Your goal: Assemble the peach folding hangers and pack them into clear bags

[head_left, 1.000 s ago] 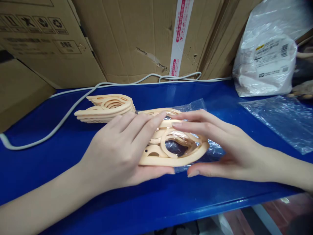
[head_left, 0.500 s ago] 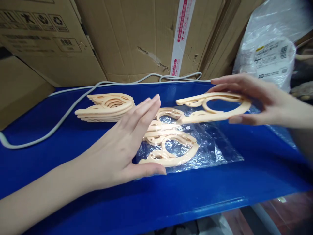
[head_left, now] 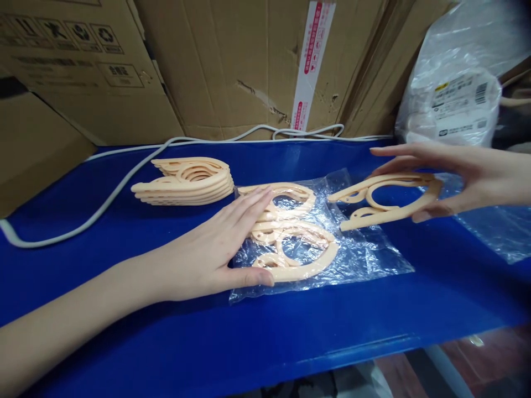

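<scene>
The person's right hand (head_left: 464, 182) had a grip on the round right end of a cream hanger (head_left: 384, 217), with the thumb on the near side and the fingers on the far side. The hanger was at the right of the clear bag (head_left: 365, 254), and its two tips pointed left, over the bag's right part. It was hard to tell if the tips touched the bag. The left hand (head_left: 207, 257) held nothing tight. It lay flat over the left end of the bag, fingers together and thumb out to the near side.

Two more hangers showed there, the far hanger (head_left: 309, 202) and the near hanger (head_left: 327, 254). Both looked to be inside the bag, since shiny plastic ran across them. So two seemed to be in, while the one in the right hand was outside, and so was the neat pile of hangers (head_left: 224, 185) on the left.

The held hanger was smooth, with a big round loop, two long arms and small holes in its curvy bits.

All this was on a blue table (head_left: 290, 337). A white cord (head_left: 50, 243) curled along the left and far sides, and brown boxes (head_left: 232, 55) stood behind it. Another clear sheet (head_left: 493, 237) lay at the right.
</scene>
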The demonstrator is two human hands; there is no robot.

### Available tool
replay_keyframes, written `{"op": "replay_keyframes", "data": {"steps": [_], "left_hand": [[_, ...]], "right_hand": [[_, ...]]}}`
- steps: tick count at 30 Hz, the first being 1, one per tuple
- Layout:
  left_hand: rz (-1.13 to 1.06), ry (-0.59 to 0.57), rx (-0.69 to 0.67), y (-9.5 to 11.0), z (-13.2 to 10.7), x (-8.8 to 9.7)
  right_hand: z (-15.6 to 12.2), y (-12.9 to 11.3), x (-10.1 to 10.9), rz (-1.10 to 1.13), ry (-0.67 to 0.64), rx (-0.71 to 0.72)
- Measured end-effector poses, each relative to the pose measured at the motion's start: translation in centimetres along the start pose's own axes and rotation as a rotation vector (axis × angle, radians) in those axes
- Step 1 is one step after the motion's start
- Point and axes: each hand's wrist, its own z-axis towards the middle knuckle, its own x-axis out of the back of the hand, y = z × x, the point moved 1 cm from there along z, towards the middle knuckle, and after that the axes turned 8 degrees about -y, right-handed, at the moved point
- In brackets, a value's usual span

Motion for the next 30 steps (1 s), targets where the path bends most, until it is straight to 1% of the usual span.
{"op": "replay_keyframes", "data": {"steps": [2,3,6,8,12,15,17,20,24,27,30], "left_hand": [[-0.002,-0.013,0.01,0.0,0.0,0.0],[-0.001,-0.012,0.01,0.0,0.0,0.0],[0.001,-0.011,0.013,0.0,-0.1,0.0],[-0.002,-0.016,0.015,0.0,-0.1,-0.1],[-0.013,-0.004,0.014,0.0,-0.2,-0.3],[-0.023,0.022,0.027,0.0,-0.1,-0.4],[-0.024,0.017,0.023,0.0,-0.1,-0.4],[-0.023,0.005,0.014,-0.2,0.0,-0.5],[-0.028,0.015,0.028,-0.5,-0.1,-0.5],[-0.036,0.027,0.035,-0.4,-0.1,-0.7],[-0.062,0.057,0.077,0.1,0.0,-0.7]], "right_hand": [[0.2,0.4,-0.5,0.012,-0.164,0.048],[0.4,0.6,-0.6,0.024,-0.207,0.075],[0.9,0.9,-1.0,0.099,-0.207,0.151],[1.2,0.8,-1.5,0.162,-0.231,0.2],[1.9,-0.3,-3.8,0.23,-0.283,0.319],[2.3,-1.5,-5.9,0.177,-0.257,0.387],[2.5,-2.1,-6.8,0.119,-0.235,0.416],[2.7,-1.8,-6.8,0.058,-0.212,0.415],[2.9,-0.9,-6.2,0.099,-0.206,0.412],[2.8,-1.5,-7.0,0.14,-0.175,0.423],[2.7,-2.7,-8.3,0.179,-0.112,0.481]]}}
